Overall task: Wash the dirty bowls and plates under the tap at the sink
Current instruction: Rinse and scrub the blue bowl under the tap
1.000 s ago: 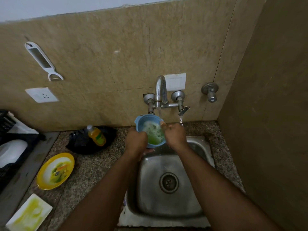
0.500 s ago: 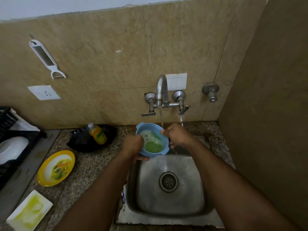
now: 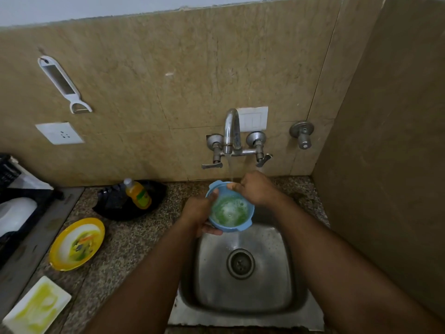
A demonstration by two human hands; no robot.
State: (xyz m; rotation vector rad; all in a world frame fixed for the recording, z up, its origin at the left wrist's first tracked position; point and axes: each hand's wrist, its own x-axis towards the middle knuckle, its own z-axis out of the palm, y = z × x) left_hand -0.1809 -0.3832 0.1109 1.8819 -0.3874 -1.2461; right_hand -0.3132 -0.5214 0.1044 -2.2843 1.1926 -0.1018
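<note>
A small blue bowl (image 3: 231, 210) with green residue and foam inside is held over the back of the steel sink (image 3: 243, 263). My left hand (image 3: 198, 213) grips its left rim and underside. My right hand (image 3: 255, 189) holds the far right rim, fingers at the edge. Water runs from the tap (image 3: 231, 131) and hits the bowl's far rim beside my right fingers. A dirty yellow plate (image 3: 77, 244) and a white rectangular plate (image 3: 37, 307) smeared yellow-green lie on the counter to the left.
A yellow dish-soap bottle (image 3: 138, 194) lies in a black dish (image 3: 130, 201) behind the yellow plate. A dark rack with a white item (image 3: 14, 215) sits at far left. A peeler (image 3: 63, 84) hangs on the wall. A side wall rises right of the sink.
The bowl has come down slightly from the spout and tilted toward me. The left tap lever now points left and water runs onto the bowl's rim. Both hands keep their hold.
</note>
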